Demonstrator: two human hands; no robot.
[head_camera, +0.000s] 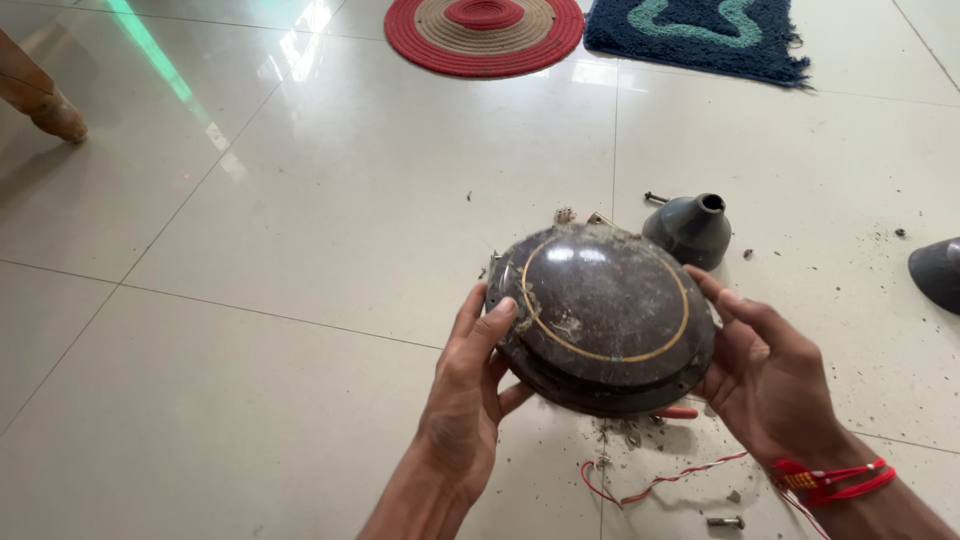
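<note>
Pale glossy tiles (250, 300) run under you, speckled with grit around your hands. Beyond your fingertips lie a round red rug (484, 32) and a blue mat (700, 35); far off to your left, a wooden leg (40, 100). You've got the dusty brown motor housing (605, 315) lifted off the floor, squeezed between both palms. Your left hand (470, 395) is spread, thumb on the rim, fingers curled behind. Your right hand (765, 375) is open too, fingers splayed along the opposite edge, red thread (830, 480) on that wrist. Just past your right fingertips sits a grey cone (690, 230). Red-white wires (650, 485) trail beneath, a bolt (725, 521) near your right wrist.
</note>
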